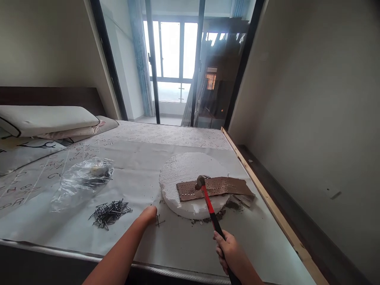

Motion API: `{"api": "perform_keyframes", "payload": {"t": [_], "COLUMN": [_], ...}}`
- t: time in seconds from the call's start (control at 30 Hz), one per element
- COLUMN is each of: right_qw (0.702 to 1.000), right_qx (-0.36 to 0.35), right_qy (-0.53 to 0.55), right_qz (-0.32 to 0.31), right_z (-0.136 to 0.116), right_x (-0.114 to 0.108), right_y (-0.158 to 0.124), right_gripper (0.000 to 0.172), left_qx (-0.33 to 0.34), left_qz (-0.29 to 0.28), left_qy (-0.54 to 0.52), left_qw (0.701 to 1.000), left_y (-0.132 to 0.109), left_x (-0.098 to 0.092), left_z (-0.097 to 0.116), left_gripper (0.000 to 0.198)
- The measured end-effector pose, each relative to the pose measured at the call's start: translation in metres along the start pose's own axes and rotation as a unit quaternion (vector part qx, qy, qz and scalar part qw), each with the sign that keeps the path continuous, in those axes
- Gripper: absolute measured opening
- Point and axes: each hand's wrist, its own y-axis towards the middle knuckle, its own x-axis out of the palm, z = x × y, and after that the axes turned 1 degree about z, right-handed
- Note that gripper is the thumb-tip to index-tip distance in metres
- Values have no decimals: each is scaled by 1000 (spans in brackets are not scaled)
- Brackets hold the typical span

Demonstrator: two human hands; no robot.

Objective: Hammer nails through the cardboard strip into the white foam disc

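Head view: bed (pixel 184 245) under a pale sheet printed with scattered letters and numerals, too faint to read as words. Open sheet along the near edge; wooden strip (pixel 267 198) bounding the right side. White foam disc (pixel 184 170) near the middle, brown perforated board (pixel 225 187) across it, right end overhanging. Clear plastic bag (pixel 83 178) to the left, contents blurred. Pile of nails (pixel 110 213) just below it. Hammer (pixel 208 202), red-necked, head resting on the board, gripped at the black handle by the closed right hand (pixel 230 249). Left hand (pixel 149 215) fingers down beside a loose nail (pixel 158 220); whether closed, cannot tell.
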Motion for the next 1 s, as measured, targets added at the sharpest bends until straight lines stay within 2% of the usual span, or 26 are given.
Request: {"api": "perform_keyframes", "payload": {"t": [0.07, 0.13, 0.27, 0.33, 0.37, 0.43, 0.5, 0.63, 0.83, 1.0], "right_qw": [1000, 1000, 1000, 1000, 1000, 1000, 1000, 1000, 1000, 1000], "right_qx": [-5, -8, -4, -5, -8, -12, -13, -14, -19, -16], "right_qy": [1, 5, 8, 10, 10, 7, 7, 11, 7, -7], "right_qz": [2, 1, -8, -8, -8, -7, -5, 0, 5, 14], "right_z": [-1, -2, -5, -6, -6, -7, -8, -10, -9, -14], "right_x": [-1, -1, -3, -4, -5, -7, -9, -12, -19, -25], "right_y": [-1, -2, -5, -7, -7, -8, -9, -9, -10, -16], "right_gripper": [51, 51, 52, 51, 50, 48, 47, 48, 46, 44], "left_qx": [-40, -74, -119, -107, -81, -5, 56, 95, 149, 160], "left_qz": [-29, -34, -31, -7, 16, 68, 90, 99, 115, 135], "left_qy": [48, 83, 114, 112, 99, 33, -81, -255, -331, -343], "left_qw": [998, 993, 986, 988, 992, 997, 991, 957, 925, 916], "left_y": [0, 2, 5, 5, 4, 2, 1, 8, 19, 26], "left_x": [-9, -20, -42, -50, -52, -53, -47, -22, 8, 25], "left_z": [8, 14, 23, 29, 34, 47, 65, 103, 146, 162], "left_gripper": [16, 4, 10, 6, 4, 15, 24, 32, 22, 22]}}
